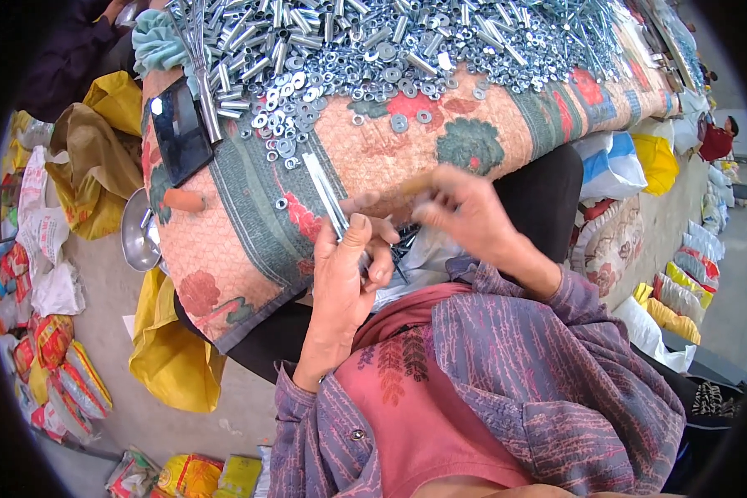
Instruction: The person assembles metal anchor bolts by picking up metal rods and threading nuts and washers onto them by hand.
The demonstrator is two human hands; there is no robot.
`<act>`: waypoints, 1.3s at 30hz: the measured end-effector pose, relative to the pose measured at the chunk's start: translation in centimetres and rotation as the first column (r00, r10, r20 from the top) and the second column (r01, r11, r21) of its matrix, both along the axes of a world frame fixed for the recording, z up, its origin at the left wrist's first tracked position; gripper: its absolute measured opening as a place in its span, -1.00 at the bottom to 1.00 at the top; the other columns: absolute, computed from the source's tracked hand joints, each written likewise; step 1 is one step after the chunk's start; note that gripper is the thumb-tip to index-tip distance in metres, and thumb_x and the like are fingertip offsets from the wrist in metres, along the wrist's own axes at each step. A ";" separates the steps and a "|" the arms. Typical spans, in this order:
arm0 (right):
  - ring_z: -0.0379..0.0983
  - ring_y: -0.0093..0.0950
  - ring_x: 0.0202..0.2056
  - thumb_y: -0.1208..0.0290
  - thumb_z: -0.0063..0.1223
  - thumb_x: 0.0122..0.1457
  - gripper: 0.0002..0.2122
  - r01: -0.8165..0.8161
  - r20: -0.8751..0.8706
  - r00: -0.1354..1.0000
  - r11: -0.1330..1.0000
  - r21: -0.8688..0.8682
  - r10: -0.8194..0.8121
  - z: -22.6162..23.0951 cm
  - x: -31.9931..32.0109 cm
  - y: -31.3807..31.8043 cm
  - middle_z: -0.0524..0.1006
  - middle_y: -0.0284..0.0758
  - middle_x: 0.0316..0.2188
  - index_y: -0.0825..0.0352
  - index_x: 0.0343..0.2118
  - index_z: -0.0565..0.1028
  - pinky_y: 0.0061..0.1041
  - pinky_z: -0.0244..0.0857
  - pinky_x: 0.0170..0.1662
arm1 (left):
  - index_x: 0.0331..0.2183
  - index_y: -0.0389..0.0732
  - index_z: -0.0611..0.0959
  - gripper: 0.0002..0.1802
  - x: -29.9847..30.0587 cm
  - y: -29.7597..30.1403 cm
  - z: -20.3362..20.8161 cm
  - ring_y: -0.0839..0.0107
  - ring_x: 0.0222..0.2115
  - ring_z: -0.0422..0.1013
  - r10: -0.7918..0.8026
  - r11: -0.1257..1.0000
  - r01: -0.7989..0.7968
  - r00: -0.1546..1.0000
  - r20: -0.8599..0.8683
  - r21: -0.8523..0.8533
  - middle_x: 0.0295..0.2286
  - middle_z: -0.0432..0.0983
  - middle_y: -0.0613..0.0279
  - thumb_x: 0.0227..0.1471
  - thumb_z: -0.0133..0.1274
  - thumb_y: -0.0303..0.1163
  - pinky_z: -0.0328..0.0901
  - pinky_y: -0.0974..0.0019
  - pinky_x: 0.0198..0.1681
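My left hand (344, 266) is closed round a small bundle of slim silver metal rods (325, 192), which stick up past the thumb toward the table. Close by on its right is my right hand (477, 212), its fingers bent toward the left hand and smeared by motion; whether they hold anything is unclear. Below the hands, a whitish plastic bag (427, 253) lies in my lap with dark, thin metal pieces (402, 249) in it. Loose washers (286, 145) lie on the patterned cloth (382, 158) beyond the rods.
A heap of metal tubes and washers (365, 50) covers the table's far side. At left are a dark phone (178, 133), a long metal tool (199, 75), an orange-brown cylinder (184, 200) and a metal bowl (141, 236). Yellow sacks (170, 349) stand on the floor. Another person (66, 58) sits far left.
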State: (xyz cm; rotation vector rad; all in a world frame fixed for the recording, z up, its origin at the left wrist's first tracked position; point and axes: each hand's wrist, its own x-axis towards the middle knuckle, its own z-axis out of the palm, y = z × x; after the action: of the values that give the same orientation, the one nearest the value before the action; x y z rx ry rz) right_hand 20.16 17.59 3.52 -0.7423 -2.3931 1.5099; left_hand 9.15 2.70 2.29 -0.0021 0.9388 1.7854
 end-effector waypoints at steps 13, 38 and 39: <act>0.31 -0.12 -0.31 0.43 0.00 -0.01 -0.86 0.021 0.008 0.999 0.747 0.664 -0.036 -1.7 -4.2 8.0 0.36 -0.15 -0.46 0.35 -0.40 0.36 -0.22 0.18 -0.32 | -0.26 -0.35 0.49 -0.70 -0.9 -0.5 0.0 0.69 -0.80 0.05 0.060 0.995 -0.063 0.998 -0.030 -0.072 -0.57 0.35 0.29 0.10 -0.14 -0.31 -0.11 0.60 -0.79; 0.43 -0.30 -0.45 0.56 -0.01 -0.07 -0.84 -0.173 0.042 0.970 0.560 0.810 0.238 -1.1 -10.1 4.4 0.38 -0.24 -0.50 0.35 -0.38 0.35 -0.38 0.31 -0.43 | -0.40 -0.31 0.49 -0.88 -0.3 -0.3 -0.5 0.67 -0.81 0.11 0.171 0.974 -0.207 0.939 -0.297 -0.093 -0.65 0.44 0.18 0.04 -0.03 -0.45 -0.01 0.61 -0.75; 0.45 -0.37 -0.47 0.54 0.01 -0.04 -0.86 -0.158 0.033 0.978 0.623 0.766 0.207 -0.9 -10.0 4.4 0.41 -0.27 -0.51 0.35 -0.38 0.36 -0.44 0.31 -0.46 | -0.40 -0.31 0.49 -0.88 -0.3 -0.3 -0.6 0.67 -0.81 0.11 0.168 0.974 -0.204 0.940 -0.298 -0.094 -0.65 0.44 0.18 0.04 -0.03 -0.45 -0.01 0.61 -0.75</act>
State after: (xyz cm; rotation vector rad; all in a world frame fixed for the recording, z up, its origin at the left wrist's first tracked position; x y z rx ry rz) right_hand 10.17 22.04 2.59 -0.2385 -2.7518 0.3874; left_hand 8.86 2.38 1.71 0.0959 1.2951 1.9321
